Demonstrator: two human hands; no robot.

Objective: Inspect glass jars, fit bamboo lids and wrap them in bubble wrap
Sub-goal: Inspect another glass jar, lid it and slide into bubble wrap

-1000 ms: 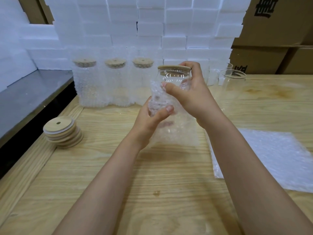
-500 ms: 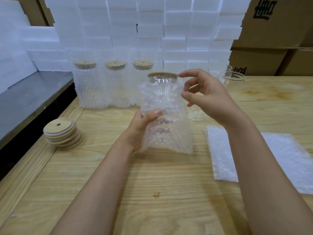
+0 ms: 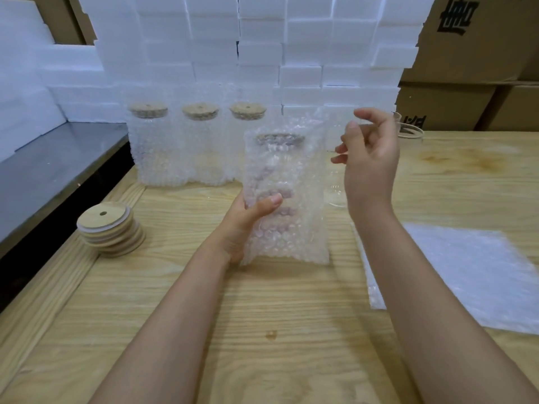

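Observation:
A glass jar with a bamboo lid (image 3: 280, 138) stands on the wooden table (image 3: 262, 316), fully inside a bubble wrap bag (image 3: 291, 234) that rises above the lid. My left hand (image 3: 248, 217) grips the bagged jar low on its left side, thumb across the front. To the right of the bag's top, my right hand (image 3: 370, 164) is raised with its fingers loosely curled, holding nothing and clear of the wrap. Three wrapped, lidded jars (image 3: 201, 150) stand in a row behind.
A stack of bamboo lids (image 3: 110, 228) sits at the left table edge. Bubble wrap sheets (image 3: 466, 272) lie at the right. Bare glass jars (image 3: 408, 132) stand behind my right hand. White foam blocks (image 3: 262, 53) and cardboard boxes (image 3: 481, 39) wall the back; a dark counter (image 3: 43, 176) is left.
The jar went from being held up at its lid to standing on the table. The bubble wrap came up over the lid. My right hand let go and moved right.

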